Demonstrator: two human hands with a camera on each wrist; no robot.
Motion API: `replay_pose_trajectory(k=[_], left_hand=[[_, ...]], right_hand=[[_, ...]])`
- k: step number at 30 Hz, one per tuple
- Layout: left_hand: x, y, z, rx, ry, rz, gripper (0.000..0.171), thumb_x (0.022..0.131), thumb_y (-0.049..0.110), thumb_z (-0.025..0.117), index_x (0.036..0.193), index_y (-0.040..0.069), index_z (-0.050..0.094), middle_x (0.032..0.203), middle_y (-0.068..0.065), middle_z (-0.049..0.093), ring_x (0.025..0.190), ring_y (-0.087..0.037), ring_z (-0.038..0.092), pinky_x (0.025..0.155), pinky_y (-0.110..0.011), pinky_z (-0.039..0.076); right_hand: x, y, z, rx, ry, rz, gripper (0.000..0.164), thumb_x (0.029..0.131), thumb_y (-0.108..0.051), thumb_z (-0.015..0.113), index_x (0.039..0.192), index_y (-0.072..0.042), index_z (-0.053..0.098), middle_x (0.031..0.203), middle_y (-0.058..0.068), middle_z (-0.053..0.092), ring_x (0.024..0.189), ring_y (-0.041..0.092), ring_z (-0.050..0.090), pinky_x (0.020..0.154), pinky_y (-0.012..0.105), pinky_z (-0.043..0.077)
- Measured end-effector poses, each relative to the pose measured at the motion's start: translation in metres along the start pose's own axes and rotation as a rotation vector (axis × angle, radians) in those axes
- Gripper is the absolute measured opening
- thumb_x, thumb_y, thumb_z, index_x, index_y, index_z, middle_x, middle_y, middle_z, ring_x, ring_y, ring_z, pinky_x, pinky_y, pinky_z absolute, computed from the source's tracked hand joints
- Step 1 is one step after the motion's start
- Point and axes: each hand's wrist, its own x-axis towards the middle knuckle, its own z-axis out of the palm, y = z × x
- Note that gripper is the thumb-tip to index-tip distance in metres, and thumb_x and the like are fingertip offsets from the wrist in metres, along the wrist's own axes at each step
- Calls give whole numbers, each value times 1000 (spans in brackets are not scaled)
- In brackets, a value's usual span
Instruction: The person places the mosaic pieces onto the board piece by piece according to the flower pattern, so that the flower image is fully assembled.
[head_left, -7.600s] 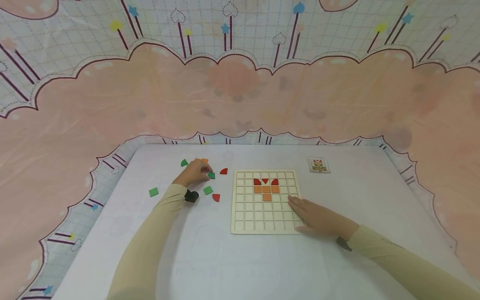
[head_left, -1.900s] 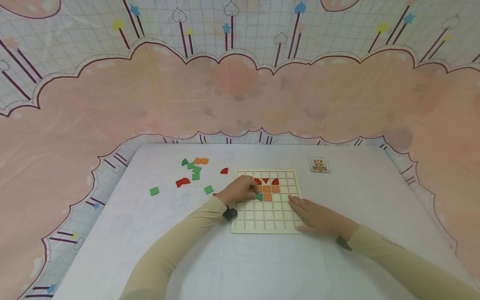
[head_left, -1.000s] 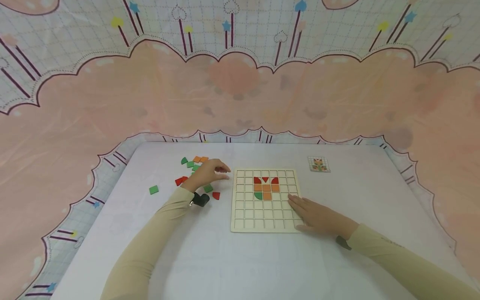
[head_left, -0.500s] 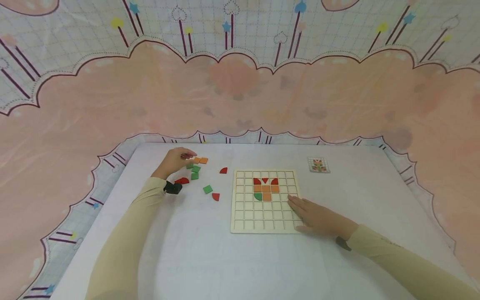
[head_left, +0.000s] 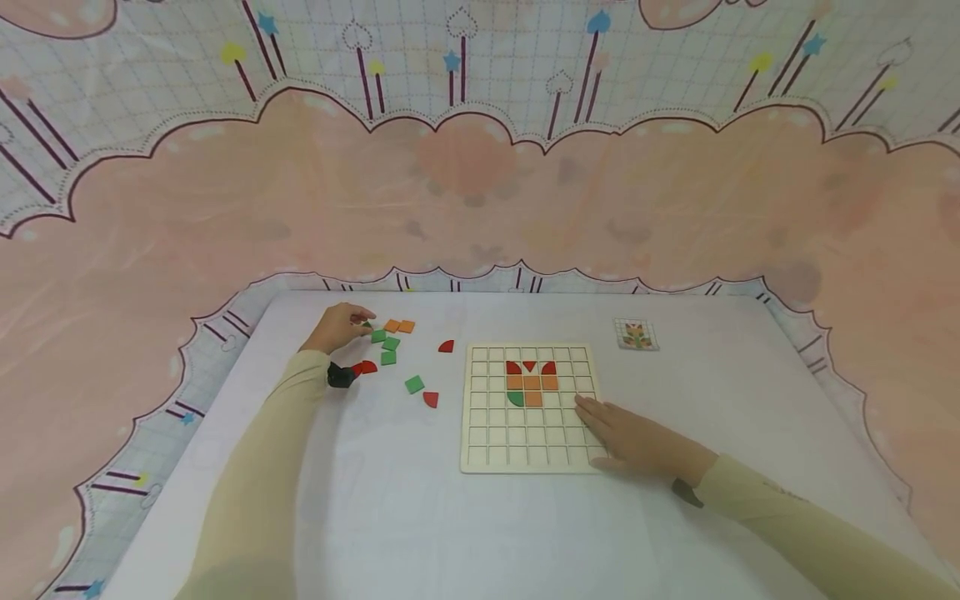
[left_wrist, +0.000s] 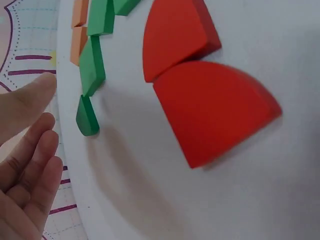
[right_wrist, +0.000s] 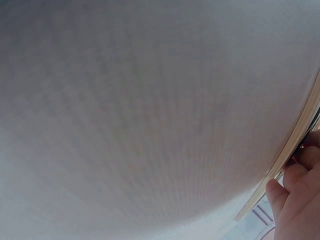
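Observation:
My left hand (head_left: 333, 327) hovers at the far left of the table, fingers loosely bent and nothing between them. Just beyond its fingertips lies a green quarter-circle tile (left_wrist: 87, 117), partly covered by the fingers in the head view. Two red quarter-circle tiles (left_wrist: 215, 110) lie beneath the wrist. My right hand (head_left: 637, 437) rests with straight fingers on the right edge of a wooden grid board (head_left: 498, 456). On that board sit red tiles on top, orange square tiles (head_left: 532, 382) below them, and a green quarter-circle (head_left: 515, 399) left of the lowest orange one.
Green square tiles (head_left: 388, 357) and two orange squares (head_left: 406, 327) lie right of my left hand. Single red quarter-circles (head_left: 446, 346) lie nearer the board. A small pattern card (head_left: 637, 334) with a flower design is at the back right.
My left hand set a green quarter-circle on the board, let go and went back left to the loose tiles. Its forearm now covers the lone green square. The right hand stays put.

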Motion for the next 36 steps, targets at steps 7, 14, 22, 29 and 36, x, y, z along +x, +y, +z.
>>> replay_pose_trajectory(k=[7, 14, 22, 29, 36], left_hand=[[10, -9, 3, 12, -79, -89, 33, 90, 6, 56, 123, 3, 60, 129, -24, 51, 119, -40, 45, 104, -54, 36], [9, -18, 4, 59, -98, -87, 35, 87, 4, 57, 122, 0, 61, 127, -26, 52, 116, -40, 47, 103, -55, 36], [-1, -34, -2, 14, -107, -57, 35, 86, 3, 58, 121, 0, 61, 122, -25, 57, 114, -40, 51, 100, -54, 39], [-19, -35, -9, -21, -146, -125, 36, 88, 6, 60, 124, 2, 59, 127, -24, 54, 118, -40, 47, 103, -55, 37], [-30, -36, -10, 27, -126, -75, 28, 86, 5, 64, 113, -2, 64, 117, -23, 59, 108, -37, 50, 101, -53, 39]], right_hand=[[0, 0, 0, -8, 10, -12, 75, 95, -49, 46, 149, -4, 21, 158, 11, 17, 144, 27, 21, 115, 42, 25], [0, -1, 1, -19, 4, -9, 75, 95, -49, 45, 150, -5, 19, 158, 9, 16, 145, 26, 19, 116, 40, 24], [1, 0, 3, -18, 3, 6, 76, 95, -51, 44, 150, -7, 18, 158, 8, 15, 145, 25, 19, 116, 41, 24], [0, 0, 2, -8, 1, 7, 75, 95, -48, 46, 150, -6, 19, 158, 9, 15, 145, 26, 19, 116, 41, 24], [0, -2, 0, 10, -4, 15, 75, 95, -47, 47, 150, -6, 18, 158, 8, 15, 145, 26, 19, 116, 41, 24]])
